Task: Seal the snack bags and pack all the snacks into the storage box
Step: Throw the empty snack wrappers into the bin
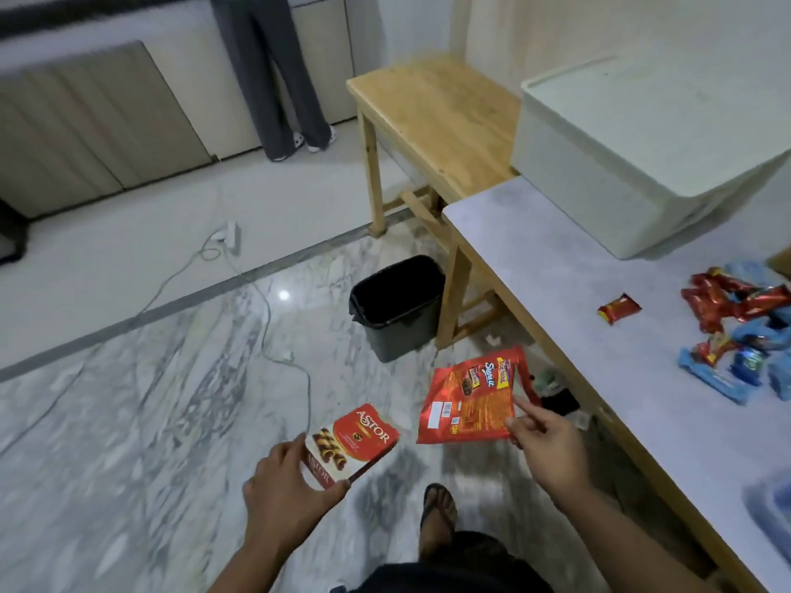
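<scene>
Left hand [291,477]: clasps Astor box [351,442] by its end. Right hand [543,442]: pinches flat red snack bag [471,395], apparently emptied, above the floor. Storage box [642,164]: lidded, counter [556,267] far corner. Loose snacks [736,327]: right edge, unpacked.

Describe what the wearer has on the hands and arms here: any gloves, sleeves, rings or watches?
Both the left hand and the right hand are bare, without gloves. No ring, watch or band shows, and both forearms are uncovered as far as the frame's bottom edge; no sleeve is in view.
</scene>
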